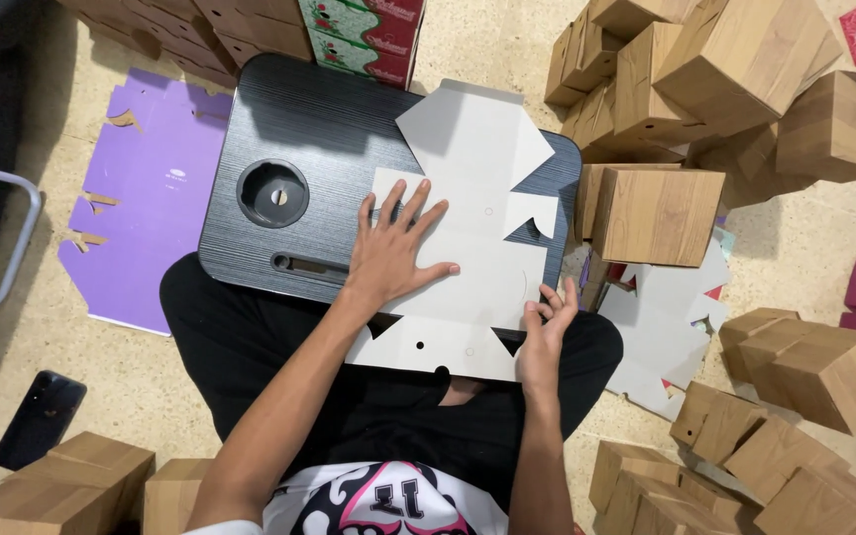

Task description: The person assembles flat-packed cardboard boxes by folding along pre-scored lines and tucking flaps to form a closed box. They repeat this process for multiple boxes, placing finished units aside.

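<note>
A flat, unfolded white cardboard box blank [478, 248] lies across a dark wood-grain lap tray [309, 149] that rests on my legs. My left hand [393, 248] presses flat on the blank with its fingers spread. At the blank's near right edge, my right hand [547, 327] pinches a flap between fingers and thumb. The blank's far flaps reach past the tray's back edge.
Folded wood-print boxes are piled at the right [656, 213] and near left [61, 490]. More flat blanks [661, 317] lie on the floor to the right. A purple flat sheet [141, 188] and a dark phone [40, 416] lie on the left. Printed cartons [364, 30] stand beyond the tray.
</note>
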